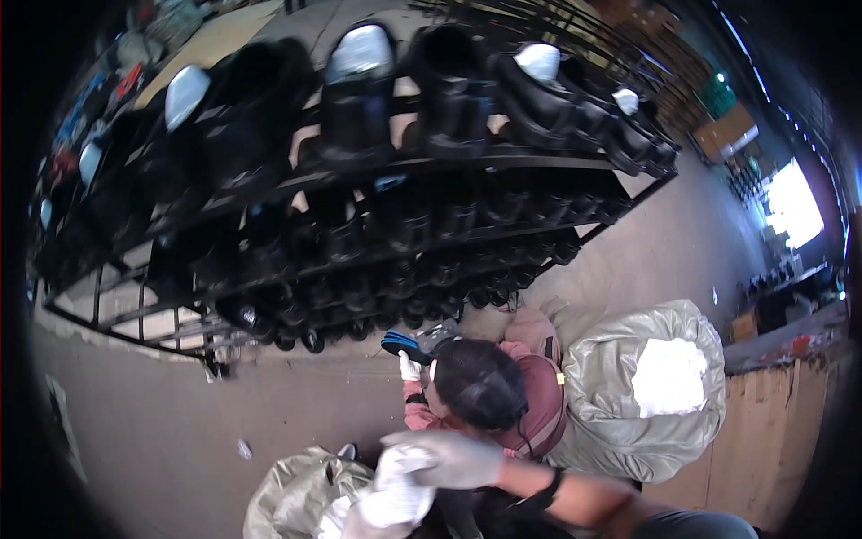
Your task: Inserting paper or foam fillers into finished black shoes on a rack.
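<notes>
In front of me, low in the picture, both my hands wear pale gloves and are somewhat blurred. My right hand (pixel 462 460) reaches in from the right, its fingers closed on a crumpled wad of white paper (pixel 401 481). Below it, my left hand (pixel 364 524) grips the same paper from the other side and is partly cut off by the lower edge. Just left of my hands lies a pale woven sack (pixel 292 490) with white stuff in its mouth.
A multi-tier metal rack (pixel 296 182) of black shoes (pixel 449 85) spans ahead, some top ones stuffed with white paper. A crouching co-worker (pixel 480 386) in pink holds a blue-and-black sole-shaped thing (pixel 400 343). At right stand a big sack (pixel 597 404) and a cardboard box (pixel 763 431).
</notes>
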Motion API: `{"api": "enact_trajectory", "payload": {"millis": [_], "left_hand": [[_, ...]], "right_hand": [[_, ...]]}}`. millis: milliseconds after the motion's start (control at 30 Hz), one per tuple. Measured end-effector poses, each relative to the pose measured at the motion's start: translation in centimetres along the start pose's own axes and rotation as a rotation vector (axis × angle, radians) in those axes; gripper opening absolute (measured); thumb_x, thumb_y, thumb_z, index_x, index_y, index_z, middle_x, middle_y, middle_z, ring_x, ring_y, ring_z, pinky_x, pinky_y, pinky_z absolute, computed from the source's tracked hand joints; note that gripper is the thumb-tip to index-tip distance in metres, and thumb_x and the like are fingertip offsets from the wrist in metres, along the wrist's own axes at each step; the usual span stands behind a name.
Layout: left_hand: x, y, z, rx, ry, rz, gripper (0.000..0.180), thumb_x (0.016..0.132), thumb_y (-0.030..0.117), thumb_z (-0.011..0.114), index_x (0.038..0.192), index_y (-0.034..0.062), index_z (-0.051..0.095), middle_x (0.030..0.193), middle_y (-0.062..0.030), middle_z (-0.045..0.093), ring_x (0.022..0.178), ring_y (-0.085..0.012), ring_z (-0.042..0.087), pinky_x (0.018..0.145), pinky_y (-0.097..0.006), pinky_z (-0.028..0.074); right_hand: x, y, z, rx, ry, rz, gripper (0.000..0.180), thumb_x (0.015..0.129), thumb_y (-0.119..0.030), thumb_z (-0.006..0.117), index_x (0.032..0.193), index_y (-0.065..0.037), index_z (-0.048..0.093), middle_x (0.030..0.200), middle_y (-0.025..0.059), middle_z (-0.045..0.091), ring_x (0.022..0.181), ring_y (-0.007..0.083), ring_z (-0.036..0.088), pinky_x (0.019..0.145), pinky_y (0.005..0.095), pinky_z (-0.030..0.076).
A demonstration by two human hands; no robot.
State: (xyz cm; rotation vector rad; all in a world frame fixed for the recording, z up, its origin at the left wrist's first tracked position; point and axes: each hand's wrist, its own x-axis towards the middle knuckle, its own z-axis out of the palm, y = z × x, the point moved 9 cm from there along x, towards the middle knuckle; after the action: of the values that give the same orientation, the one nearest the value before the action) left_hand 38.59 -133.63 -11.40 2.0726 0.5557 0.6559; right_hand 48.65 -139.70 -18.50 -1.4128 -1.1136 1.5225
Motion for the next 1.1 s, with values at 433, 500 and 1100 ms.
{"api": "enact_trajectory", "payload": {"millis": [433, 500, 1100], "left_hand": [[39.6, 10.3, 31.0, 0.576, -0.580, 0.323, 0.035, 0.080, 0.002, 0.074, 0.114, 0.0010, 0.079, 0.161, -0.0339, 0.043, 0.115, -0.0405, 0.072, 0.100, -0.045, 0.062], [42.6, 8.3, 33.8, 0.707, -0.785, 0.195, 0.044, 0.080, 0.005, 0.077, 0.123, 0.0106, 0.080, 0.158, -0.0312, 0.047, 0.113, -0.0401, 0.074, 0.098, -0.045, 0.063], [30.9, 4.6, 30.9, 0.606, -0.360, 0.514, 0.014, 0.085, 0.011, 0.070, 0.092, 0.0006, 0.065, 0.113, -0.0181, 0.062, 0.085, -0.0275, 0.069, 0.071, -0.038, 0.065]], "right_hand": [[-14.9, -5.9, -54.1, 0.357, 1.206, -0.241, 0.048, 0.102, -0.020, 0.071, 0.147, -0.012, 0.055, 0.130, 0.0044, 0.066, 0.109, 0.0149, 0.065, 0.081, 0.0314, 0.055], [-11.9, -7.4, -56.4, -0.100, 1.262, -0.058, 0.041, 0.100, -0.022, 0.072, 0.138, -0.011, 0.063, 0.117, 0.0116, 0.072, 0.103, 0.0244, 0.070, 0.081, 0.0381, 0.057], [-12.4, -7.9, -49.3, -0.678, 1.145, -0.206, 0.051, 0.100, -0.029, 0.072, 0.142, -0.002, 0.065, 0.128, 0.0148, 0.070, 0.113, 0.0237, 0.070, 0.101, 0.0381, 0.054]]}}
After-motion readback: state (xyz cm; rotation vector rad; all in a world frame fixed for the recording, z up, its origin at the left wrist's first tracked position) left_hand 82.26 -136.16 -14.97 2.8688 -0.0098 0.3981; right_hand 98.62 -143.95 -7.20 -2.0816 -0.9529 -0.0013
